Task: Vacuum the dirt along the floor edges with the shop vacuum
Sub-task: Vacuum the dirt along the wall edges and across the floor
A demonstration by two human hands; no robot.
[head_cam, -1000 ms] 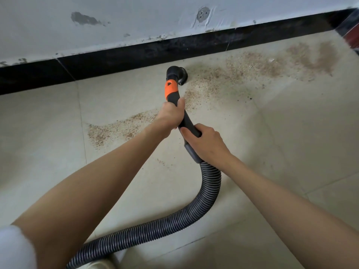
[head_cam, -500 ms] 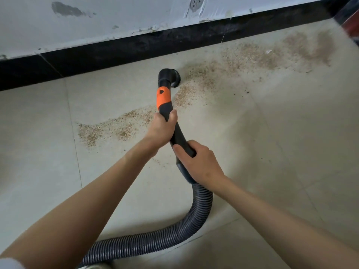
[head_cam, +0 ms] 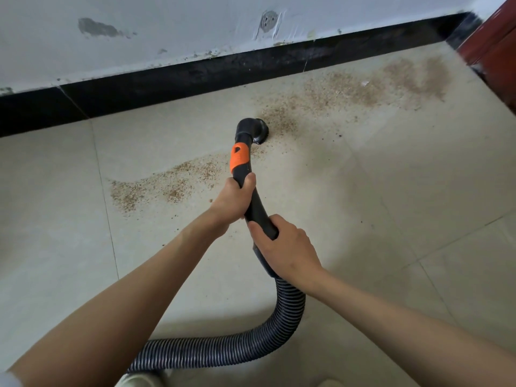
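A black vacuum wand with an orange band [head_cam: 239, 159] ends in a round black nozzle [head_cam: 258, 132] that rests on the tile floor. My left hand [head_cam: 233, 201] grips the wand just below the orange band. My right hand [head_cam: 287, 251] grips its lower end, where the ribbed grey hose [head_cam: 282, 324] begins. Brown dirt [head_cam: 164, 185] lies in a streak left of the nozzle. A wider dirt patch [head_cam: 354, 90] spreads to its right along the black baseboard [head_cam: 173, 81].
A white scuffed wall [head_cam: 167, 32] rises above the baseboard. A dark red door frame [head_cam: 494, 48] stands in the far right corner. The hose curves down to the bottom edge near a pale object [head_cam: 139, 380]. Beige tiles [head_cam: 405, 219] cover the floor.
The nozzle has slid right along the floor into the edge of the wider dirt patch. Both hands keep their grip on the wand.
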